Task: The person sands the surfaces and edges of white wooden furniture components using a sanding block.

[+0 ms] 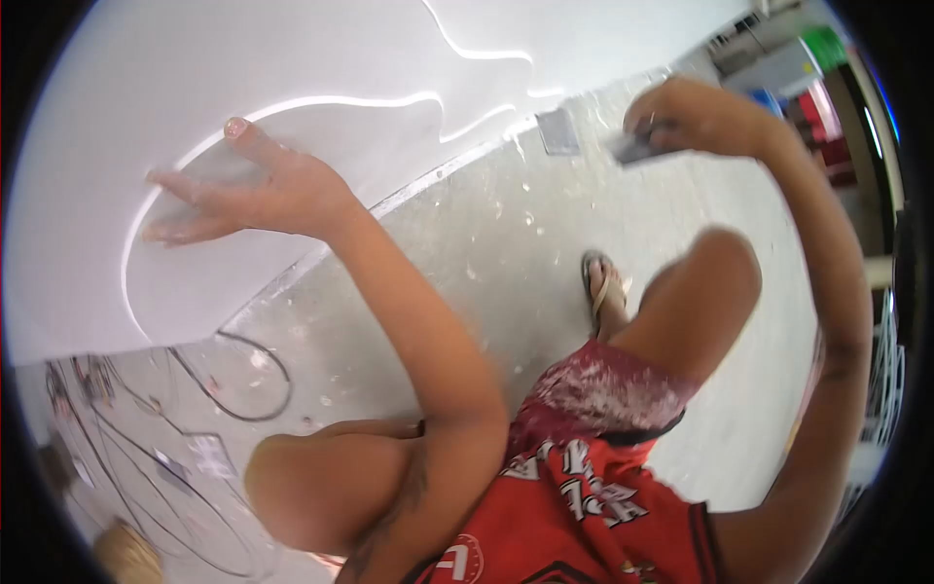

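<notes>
My left hand [277, 195] is open, fingers spread, right in front of a white wall panel [321, 49]. A bright curved line of light [331, 100] runs across the panel behind its fingertips. Raised at the upper right, my right hand [691, 112] is closed around a flat grey tool [637, 149] with a dark part near the fingers. Motion blurs the tool, and its grip is partly hidden by the hand; I cannot tell its exact kind.
A grey rectangular piece [557, 131] stands at the panel's foot. Black cables [263, 414] loop over the speckled floor [457, 253] at lower left. My sandalled foot [605, 282] is between panel and knee. Racks and coloured goods [827, 117] line the right edge.
</notes>
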Tool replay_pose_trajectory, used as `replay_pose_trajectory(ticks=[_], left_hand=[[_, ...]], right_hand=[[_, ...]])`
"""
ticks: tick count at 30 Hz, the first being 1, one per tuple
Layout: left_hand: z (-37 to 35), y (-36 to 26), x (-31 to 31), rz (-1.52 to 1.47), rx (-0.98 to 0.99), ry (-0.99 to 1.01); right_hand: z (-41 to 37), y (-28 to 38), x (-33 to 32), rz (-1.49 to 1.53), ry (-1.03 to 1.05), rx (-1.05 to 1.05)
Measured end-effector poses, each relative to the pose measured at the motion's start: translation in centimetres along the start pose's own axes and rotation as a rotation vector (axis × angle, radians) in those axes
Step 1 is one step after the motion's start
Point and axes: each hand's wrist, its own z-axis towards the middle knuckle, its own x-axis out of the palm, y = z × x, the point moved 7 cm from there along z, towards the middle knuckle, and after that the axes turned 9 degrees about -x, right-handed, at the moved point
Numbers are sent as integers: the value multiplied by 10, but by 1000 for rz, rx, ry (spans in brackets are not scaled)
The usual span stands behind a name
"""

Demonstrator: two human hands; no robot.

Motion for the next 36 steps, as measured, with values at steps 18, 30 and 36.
replay_pose_trajectory(ticks=[18, 30, 36], left_hand=[[-140, -21, 38, 874, 543, 518], [-196, -37, 54, 1052, 549, 719], [-250, -25, 66, 1105, 560, 949]], right_hand=[[35, -178, 348, 234, 727, -419], [87, -147, 337, 603, 337, -617], [116, -144, 339, 586, 343, -619]])
